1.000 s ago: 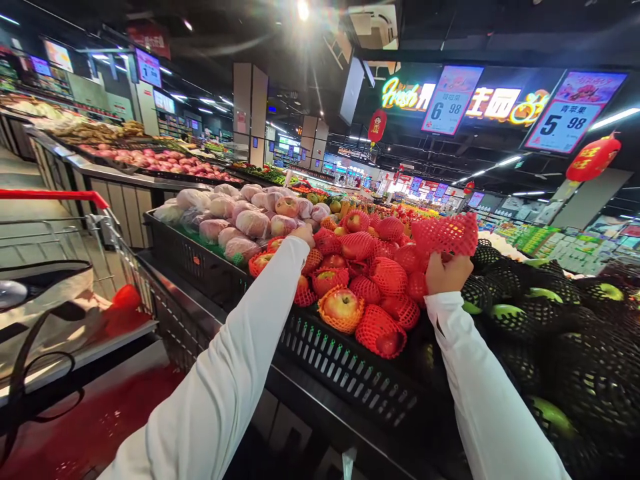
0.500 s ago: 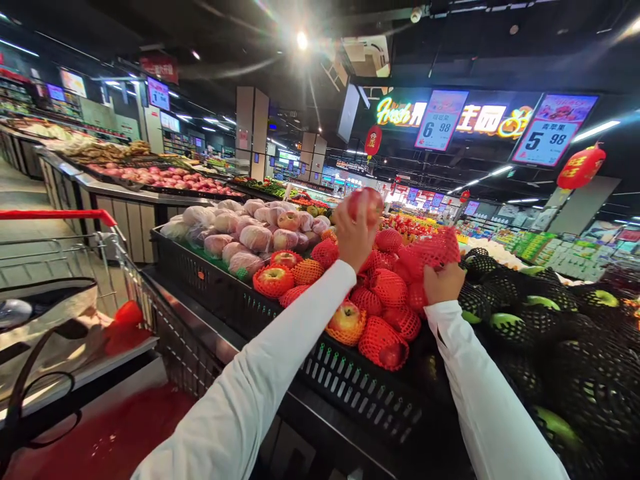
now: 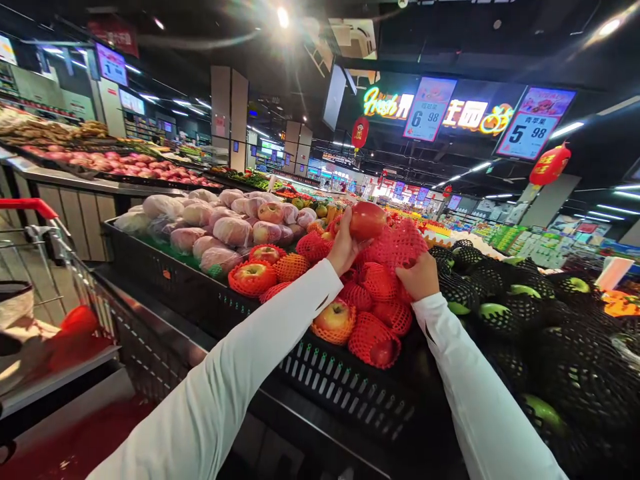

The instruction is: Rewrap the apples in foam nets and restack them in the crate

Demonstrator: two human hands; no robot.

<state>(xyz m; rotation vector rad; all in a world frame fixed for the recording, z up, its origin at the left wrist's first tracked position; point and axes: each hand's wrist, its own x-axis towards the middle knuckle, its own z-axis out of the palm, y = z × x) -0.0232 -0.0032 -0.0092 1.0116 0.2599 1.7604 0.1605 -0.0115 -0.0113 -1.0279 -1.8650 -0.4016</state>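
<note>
A bare red apple is in my left hand, gripped from its left side above the pile. My right hand is closed on a red foam net sleeve, which looks limp and has no apple visible in it. The apple and the sleeve are close together, and I cannot tell whether they touch. Below both hands lie netted apples in red and orange sleeves, inside a black slotted crate.
Plastic-wrapped fruit fills the crate's left part. Green fruit in black nets lies to the right. A shopping cart stands at the left, against the display. Price signs hang overhead.
My left hand has turned the apple and brought it lower, nearer to the sleeve. My right hand still grips the sleeve. The camera view has swung slightly to the right.
</note>
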